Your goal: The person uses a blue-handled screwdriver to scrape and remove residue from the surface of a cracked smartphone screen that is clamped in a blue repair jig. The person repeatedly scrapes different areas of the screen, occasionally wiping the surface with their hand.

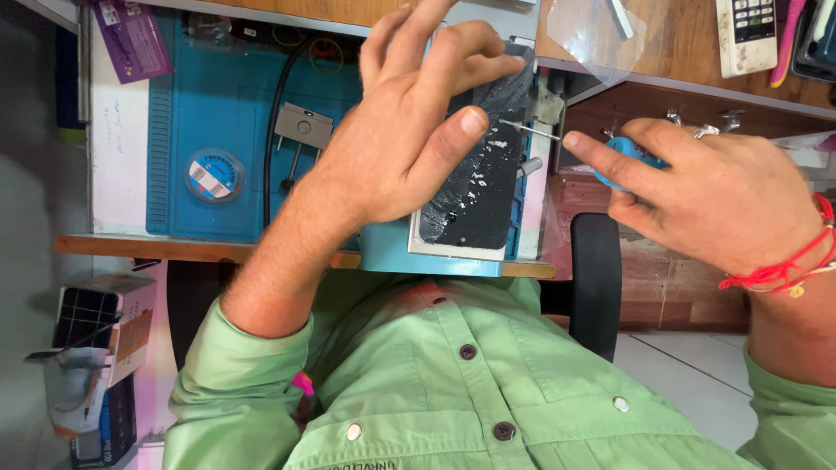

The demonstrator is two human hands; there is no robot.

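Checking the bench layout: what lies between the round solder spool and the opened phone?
In the head view, a grey square metal bracket and a black cable lie on the blue mat between the spool and the phone; the left hand overlaps that stretch.

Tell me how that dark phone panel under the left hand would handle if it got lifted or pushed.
The phone panel looks thin and flat, so probably light and fairly stiff, not prone to rolling. Its dark face carries white flecks, perhaps residue or damage, so it may be fragile. The left hand presses on it, which suggests it might slide on the blue mat.

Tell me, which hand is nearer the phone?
Left. The left hand rests on the phone; the right hand is off to its right, holding a screwdriver.
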